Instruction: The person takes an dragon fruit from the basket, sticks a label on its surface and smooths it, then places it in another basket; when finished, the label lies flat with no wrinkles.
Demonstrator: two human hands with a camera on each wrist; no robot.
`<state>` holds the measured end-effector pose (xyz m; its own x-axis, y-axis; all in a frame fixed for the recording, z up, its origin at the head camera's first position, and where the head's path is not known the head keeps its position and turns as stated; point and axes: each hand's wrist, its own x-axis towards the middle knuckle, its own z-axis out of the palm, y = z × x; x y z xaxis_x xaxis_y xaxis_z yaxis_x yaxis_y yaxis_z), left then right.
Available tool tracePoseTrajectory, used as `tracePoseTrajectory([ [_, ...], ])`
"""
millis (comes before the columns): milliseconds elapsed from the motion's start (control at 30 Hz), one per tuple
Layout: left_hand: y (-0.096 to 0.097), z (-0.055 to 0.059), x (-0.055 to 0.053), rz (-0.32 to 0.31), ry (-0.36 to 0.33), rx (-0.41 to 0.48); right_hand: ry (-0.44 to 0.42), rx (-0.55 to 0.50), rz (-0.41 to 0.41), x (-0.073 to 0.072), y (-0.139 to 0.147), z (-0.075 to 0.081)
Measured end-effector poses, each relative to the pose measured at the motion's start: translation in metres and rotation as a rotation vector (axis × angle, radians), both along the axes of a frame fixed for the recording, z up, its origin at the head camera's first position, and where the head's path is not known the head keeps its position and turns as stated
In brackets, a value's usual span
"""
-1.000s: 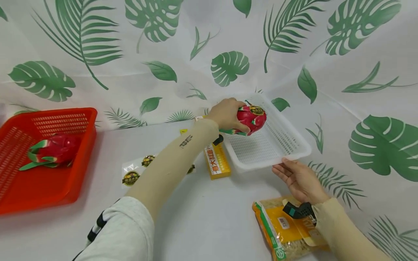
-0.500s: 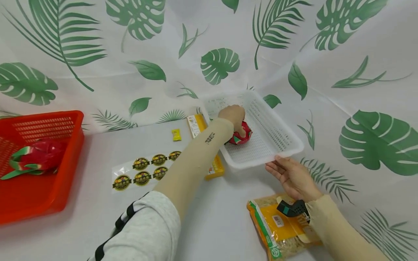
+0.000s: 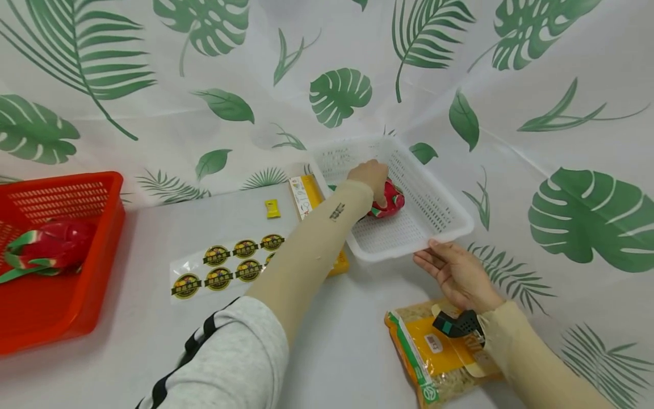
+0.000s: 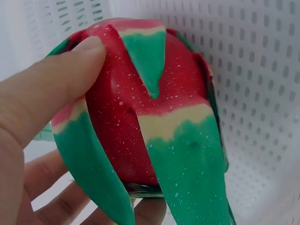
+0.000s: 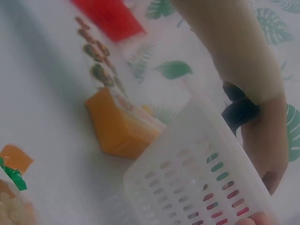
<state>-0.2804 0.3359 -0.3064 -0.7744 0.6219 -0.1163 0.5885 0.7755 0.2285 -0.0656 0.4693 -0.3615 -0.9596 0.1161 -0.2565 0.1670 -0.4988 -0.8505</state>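
Note:
A red dragon fruit (image 3: 393,200) with green-tipped scales is inside the white plastic basket (image 3: 390,253), under my left hand (image 3: 369,175). In the left wrist view, the left thumb lies across the top of the fruit (image 4: 119,122) and the fingers curl beneath it. A dark patch shows under the fruit. At the basket's front right corner my right hand (image 3: 456,271) pinches the rim, thumb on top and fingers below. The basket (image 5: 180,176) appears tilted in the right wrist view, with fruit red showing through its slots.
On the left, a red basket (image 3: 84,295) holds another dragon fruit (image 3: 61,244). A sheet of round stickers (image 3: 219,270), a small yellow packet (image 3: 272,208) and a yellow box (image 3: 305,196) lie between the baskets. An orange food bag (image 3: 434,355) lies below the right wrist.
My left hand has lowered the dragon fruit from over the white basket down into it, then shifted slightly right. The right hand keeps its hold on the rim. The head view has turned somewhat.

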Motion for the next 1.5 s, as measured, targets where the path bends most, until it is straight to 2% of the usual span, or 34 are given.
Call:
tracePoseTrajectory([
  [100, 0.0, -0.003, -0.003, 0.027, -0.017, 0.029, 0.002, -0.009, 0.001, -0.001, -0.002, -0.001],
  [233, 0.001, -0.006, -0.005, 0.076, 0.011, 0.037, 0.004, -0.013, 0.002, -0.001, -0.003, -0.002],
  [367, -0.003, -0.001, -0.002, 0.11, 0.015, 0.024, 0.008, -0.025, -0.003, 0.0, -0.003, -0.002],
  [633, -0.016, 0.003, -0.001, 0.11, -0.057, 0.101, -0.021, -0.028, -0.014, -0.001, -0.005, 0.001],
  [767, -0.02, 0.007, 0.001, 0.094, -0.088, 0.104, -0.042, -0.026, -0.028, 0.0, -0.007, 0.002],
  [900, -0.026, 0.013, 0.002, 0.061, -0.085, 0.098, -0.059, -0.028, -0.043, 0.0, -0.007, 0.004],
  [1000, -0.033, 0.02, -0.002, 0.016, -0.068, 0.108, -0.063, -0.021, -0.043, 0.0, -0.005, 0.005],
  [1133, -0.053, 0.032, -0.004, -0.056, -0.059, 0.172, -0.069, -0.018, -0.039, -0.002, -0.006, 0.008],
  [1267, -0.084, 0.041, 0.003, -0.107, -0.058, 0.263, -0.093, 0.017, 0.013, -0.001, -0.008, 0.01],
  [1367, -0.111, 0.043, 0.012, -0.119, -0.049, 0.316, -0.108, 0.069, 0.074, 0.002, -0.011, 0.011],
  [1500, -0.149, 0.042, 0.024, -0.103, -0.051, 0.376, -0.114, 0.131, 0.15, 0.006, -0.019, 0.011],
])
